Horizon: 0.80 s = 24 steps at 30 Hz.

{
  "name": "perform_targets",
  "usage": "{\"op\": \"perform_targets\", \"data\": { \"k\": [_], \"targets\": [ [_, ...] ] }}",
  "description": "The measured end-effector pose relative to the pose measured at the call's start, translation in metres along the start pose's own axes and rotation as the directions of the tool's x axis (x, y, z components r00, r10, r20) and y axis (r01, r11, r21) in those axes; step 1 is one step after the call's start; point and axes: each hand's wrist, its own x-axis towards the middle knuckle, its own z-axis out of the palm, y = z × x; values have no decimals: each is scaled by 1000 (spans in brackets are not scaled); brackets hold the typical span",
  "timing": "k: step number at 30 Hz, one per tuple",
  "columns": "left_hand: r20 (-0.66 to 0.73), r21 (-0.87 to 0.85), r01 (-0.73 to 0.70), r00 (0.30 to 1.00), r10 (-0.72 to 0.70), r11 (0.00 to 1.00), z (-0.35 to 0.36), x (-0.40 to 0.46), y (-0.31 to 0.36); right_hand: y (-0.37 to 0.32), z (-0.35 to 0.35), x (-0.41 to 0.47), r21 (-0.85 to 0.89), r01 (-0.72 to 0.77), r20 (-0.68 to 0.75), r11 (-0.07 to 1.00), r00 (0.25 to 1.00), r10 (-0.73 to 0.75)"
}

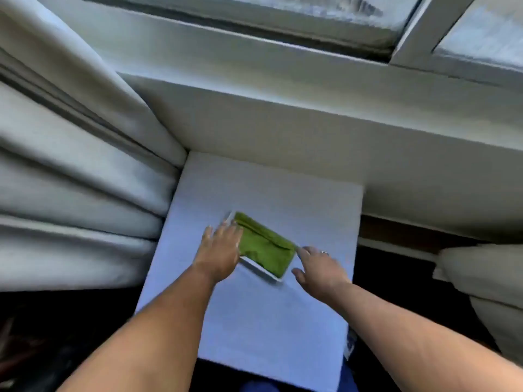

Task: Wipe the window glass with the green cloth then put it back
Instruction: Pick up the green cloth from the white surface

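The green cloth [264,250] lies folded in a shallow white tray [261,271] near the middle of a white table [268,335], below the window [325,7]. My left hand [222,246] rests open on the cloth's left end. My right hand [318,265], fingers spread, touches the tray's right corner. Curtains [70,165] hang at left.
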Motion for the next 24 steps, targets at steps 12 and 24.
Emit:
{"op": "perform_targets", "data": {
  "k": [12,24],
  "targets": [
    [35,-191,163,987,-159,968,55,100,-13,-42,82,126,264,-380,-48,887,913,405],
    [342,-487,261,935,-93,834,34,120,-12,-15,59,142,48,-219,49,975,975,217]
  ]
}}
